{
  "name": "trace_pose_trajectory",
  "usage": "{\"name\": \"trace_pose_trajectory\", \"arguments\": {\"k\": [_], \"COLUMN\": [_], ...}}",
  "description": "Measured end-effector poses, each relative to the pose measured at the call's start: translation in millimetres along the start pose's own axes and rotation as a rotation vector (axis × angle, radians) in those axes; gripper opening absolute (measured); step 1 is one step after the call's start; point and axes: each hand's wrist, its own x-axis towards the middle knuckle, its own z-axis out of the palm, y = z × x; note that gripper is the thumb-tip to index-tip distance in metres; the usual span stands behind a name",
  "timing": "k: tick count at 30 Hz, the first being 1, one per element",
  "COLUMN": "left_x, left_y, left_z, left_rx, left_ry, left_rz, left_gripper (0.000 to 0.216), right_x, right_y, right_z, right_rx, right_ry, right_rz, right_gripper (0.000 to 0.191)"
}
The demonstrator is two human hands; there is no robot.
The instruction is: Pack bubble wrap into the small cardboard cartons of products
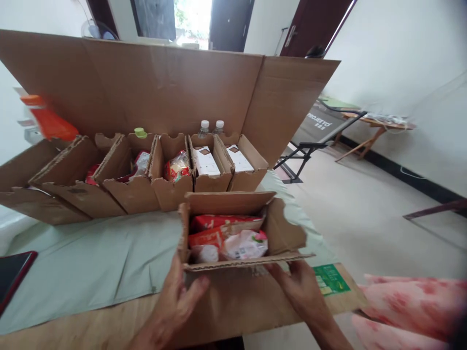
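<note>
An open cardboard box (290,228) sits in front of me, tilted slightly, with red packets (222,222) and a white-and-pink packet (246,244) inside. My left hand (180,296) grips its near left corner, the thumb along the front wall and the other fingers partly hidden behind the side. At the lower right front, my right hand (301,284) holds the same box, its fingertips tucked out of sight beneath the edge.
Several open cardboard bins (171,192) stand in a row behind the box, holding packets and white boxes (206,161). A tall cardboard panel (168,87) rises behind them. An orange bottle (51,119) leans at left; a dark tablet-like device (12,274) lies at the table's left edge.
</note>
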Motion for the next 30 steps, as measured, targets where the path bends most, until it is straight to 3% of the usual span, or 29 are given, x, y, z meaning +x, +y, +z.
{"name": "trace_pose_trajectory", "arguments": {"k": [4, 7, 12, 16, 19, 21, 23, 25, 28, 30], "left_x": [-10.9, 4.5, 24.7, 13.4, -3.0, -7.6, -4.3, 3.8, 14.0, 13.4], "left_y": [12.6, 31.3, 50.3, 44.5, 37.3, 38.4, 44.2, 50.6, 53.7, 49.4], "left_z": [-61.6, -80.0, -57.9, -49.4, -75.7, -93.7, -96.6, -81.7, -50.5, -43.9], "left_rx": [0.075, 0.076, -0.062, -0.05, 0.004, 0.023, 0.027, 0.012, -0.07, -0.101], "left_ry": [0.189, 0.264, 0.175, 0.077, 0.201, 0.35, 0.425, 0.35, 0.126, 0.084], "left_rz": [-0.056, 0.057, 0.187, 0.153, 0.061, 0.075, 0.122, 0.151, 0.155, 0.125], "left_gripper": [0.062, 0.063, 0.067, 0.069, 0.064, 0.063, 0.066, 0.068, 0.067, 0.064], "right_x": [10.1, 26.8, 25.7, 11.3, 9.4, 14.7, 21.4, 24.6, 21.6, 17.4], "right_y": [-57.6, -83.9, -68.7, -57.8, -82.0, -100.2, -105.4, -94.0, -67.3, -61.7], "right_z": [46.5, 65.7, 47.4, 32.9, 55.7, 73.0, 76.1, 61.9, 30.6, 24.3], "right_rx": [0.068, 0.137, 0.13, 0.054, 0.062, 0.105, 0.149, 0.151, 0.076, 0.046], "right_ry": [-0.081, -0.067, 0.007, 0.088, 0.007, -0.098, -0.141, -0.076, 0.08, 0.099], "right_rz": [-0.119, -0.181, -0.16, -0.131, -0.196, -0.231, -0.237, -0.216, -0.177, -0.175], "right_gripper": [0.038, 0.04, 0.046, 0.044, 0.041, 0.042, 0.044, 0.043, 0.04, 0.04]}}
